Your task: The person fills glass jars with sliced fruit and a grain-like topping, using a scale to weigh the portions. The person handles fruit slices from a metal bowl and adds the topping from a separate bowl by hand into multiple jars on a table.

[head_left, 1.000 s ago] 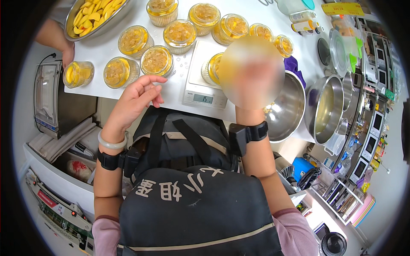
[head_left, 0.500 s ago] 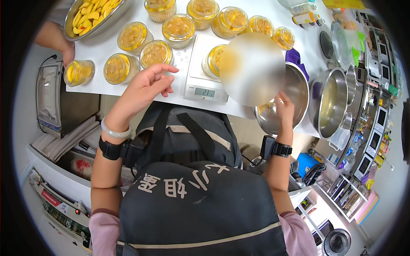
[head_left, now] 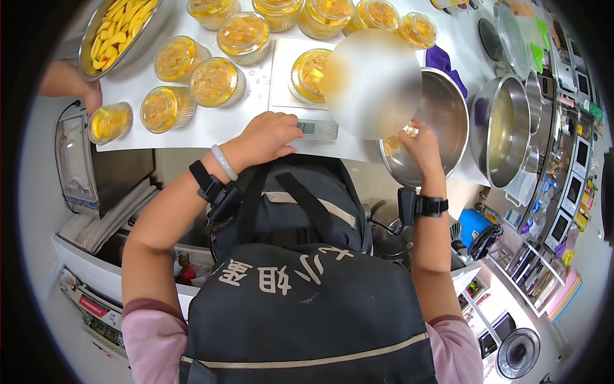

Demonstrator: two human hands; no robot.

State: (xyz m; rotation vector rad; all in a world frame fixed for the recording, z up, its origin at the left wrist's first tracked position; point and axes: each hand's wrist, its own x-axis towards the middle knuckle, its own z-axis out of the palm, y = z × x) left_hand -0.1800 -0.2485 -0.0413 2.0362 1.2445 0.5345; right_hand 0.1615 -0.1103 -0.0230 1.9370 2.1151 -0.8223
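Note:
My left hand [head_left: 265,137] is at the front left corner of a white kitchen scale [head_left: 281,77]. Its fingers curl over the display panel and cover part of the readout; the thumb lies at the near edge. On the scale stands a ribbed clear jar [head_left: 310,75] with yellow fruit, its right side hidden by a round blurred patch. Inside the near left of a steel bowl [head_left: 444,121], my right hand [head_left: 422,146] has its fingers closed on pale yellow translucent pieces [head_left: 407,130]. More such pieces [head_left: 391,146] lie below the fingertips.
Several filled jars [head_left: 244,37] stand behind and left of the scale. Another person's hand [head_left: 80,86] touches a jar [head_left: 110,123] at the left corner, below a bowl of peach slices [head_left: 118,32]. A steel bowl of pale liquid [head_left: 499,131] and a purple cloth [head_left: 446,65] are right.
My left hand has moved right and down from above the table's front onto the scale's display. The right hand has closed around pieces in the bowl. The view has shifted slightly.

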